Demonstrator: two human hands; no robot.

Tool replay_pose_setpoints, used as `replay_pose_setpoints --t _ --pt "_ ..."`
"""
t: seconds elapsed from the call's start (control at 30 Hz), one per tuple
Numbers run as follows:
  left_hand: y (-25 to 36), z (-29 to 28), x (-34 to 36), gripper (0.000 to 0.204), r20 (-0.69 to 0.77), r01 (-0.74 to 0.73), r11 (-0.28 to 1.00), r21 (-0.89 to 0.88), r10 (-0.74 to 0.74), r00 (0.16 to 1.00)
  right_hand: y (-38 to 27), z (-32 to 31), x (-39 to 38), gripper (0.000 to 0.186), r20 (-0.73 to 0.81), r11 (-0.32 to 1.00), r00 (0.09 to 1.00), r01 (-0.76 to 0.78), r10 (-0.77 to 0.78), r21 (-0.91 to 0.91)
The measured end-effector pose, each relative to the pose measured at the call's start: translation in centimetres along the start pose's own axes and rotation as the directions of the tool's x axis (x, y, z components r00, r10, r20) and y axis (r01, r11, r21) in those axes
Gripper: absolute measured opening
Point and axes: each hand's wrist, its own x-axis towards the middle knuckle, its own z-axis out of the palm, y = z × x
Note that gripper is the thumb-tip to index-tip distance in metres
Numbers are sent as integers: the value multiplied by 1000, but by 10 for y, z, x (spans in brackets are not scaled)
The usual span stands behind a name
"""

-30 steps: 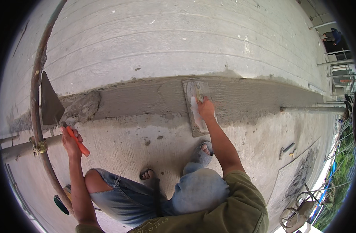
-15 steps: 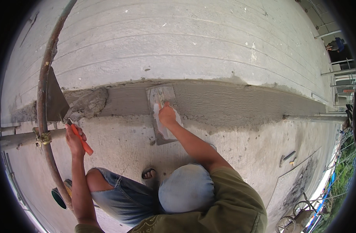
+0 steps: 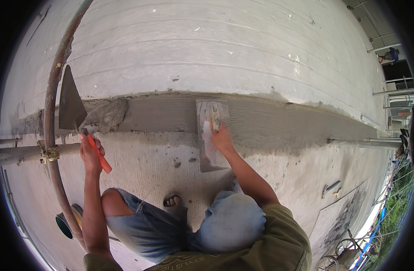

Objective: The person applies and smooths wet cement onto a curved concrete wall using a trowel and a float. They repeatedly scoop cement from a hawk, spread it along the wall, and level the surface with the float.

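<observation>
My left hand (image 3: 89, 152) is closed on the orange handle of a pointed trowel (image 3: 70, 101), whose dark blade is raised beside a vertical pipe, left of a heap of wet mortar (image 3: 107, 113). My right hand (image 3: 222, 137) grips a rectangular plastering float (image 3: 206, 158) lying on the long strip of grey mortar (image 3: 297, 124) at the foot of the pale wall (image 3: 229, 49). The strip is smoother in parts and rippled to the right of the float.
Scaffold pipes (image 3: 57, 185) with a clamp stand at left, beside a round container (image 3: 64, 226). Another pipe (image 3: 360, 142) juts in at right. Tools (image 3: 331, 187), a stained board (image 3: 337, 207) and a wheeled cart (image 3: 344, 248) lie rightward. A distant person (image 3: 389, 55) is at top right.
My right hand swept the float leftward, then back partway to the right. My left hand has lifted the trowel a little and moved it slightly right.
</observation>
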Motion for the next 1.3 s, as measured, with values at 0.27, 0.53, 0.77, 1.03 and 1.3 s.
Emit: replay_pose_setpoints --t 0.27,0.53,0.77,1.03,1.3 --pt "-2 -5 -2 51 6 26 1000 4 -26 1000 29 -7 -7 28 -102 998 995 -3 9 58" --pt "8 -7 -8 46 175 27 955 296 -82 981 -35 -2 -33 27 498 615 865 -425 61 664" --pt "-3 -30 -37 40 392 -93 854 512 -136 910 -124 8 -43 42 805 205 593 -786 -21 584" --pt "-16 -46 -108 42 657 -276 797 537 -190 730 -139 57 -28 37 781 148 523 -790 -341 594" --pt "-82 -2 -74 37 491 -276 661 698 -161 856 -143 60 -27 35 811 99 493 -833 -316 545"
